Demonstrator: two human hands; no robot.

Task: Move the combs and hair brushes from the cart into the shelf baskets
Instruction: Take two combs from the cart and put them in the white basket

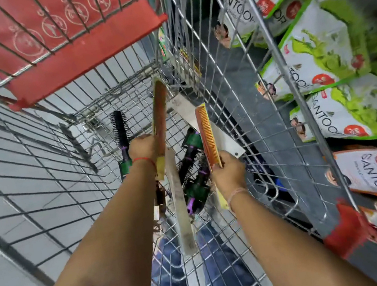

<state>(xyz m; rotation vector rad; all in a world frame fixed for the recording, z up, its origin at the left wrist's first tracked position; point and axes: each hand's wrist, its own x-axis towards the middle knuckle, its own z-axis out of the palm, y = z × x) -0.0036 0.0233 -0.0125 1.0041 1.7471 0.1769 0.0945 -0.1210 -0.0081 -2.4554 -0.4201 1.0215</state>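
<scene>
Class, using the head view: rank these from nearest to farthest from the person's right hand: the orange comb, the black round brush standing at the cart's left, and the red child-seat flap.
1. Orange comb: held in the right hand.
2. Black round brush: left, beyond the left hand.
3. Red child-seat flap: top, at the cart's far end.

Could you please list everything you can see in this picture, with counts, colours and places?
Silver wire shopping cart: one, red fold-down seat flap at top.
Orange plastic combs: two, one packaged in the left grip, one in the right grip, both raised above the cart.
Black round bristle hair brush: one, purple and green handle, far end of cart floor.
Green, purple and black packaged brushes: a pile, count unclear, cart floor between the hands.
Pale flat packaged item: one, leaning in the cart below the left hand.
Green and white soap packs: several, shelf at right.
Orange and white soap packs: a few, lower right.
Left hand: red wrist thread.
Right hand: pale wrist thread.
</scene>
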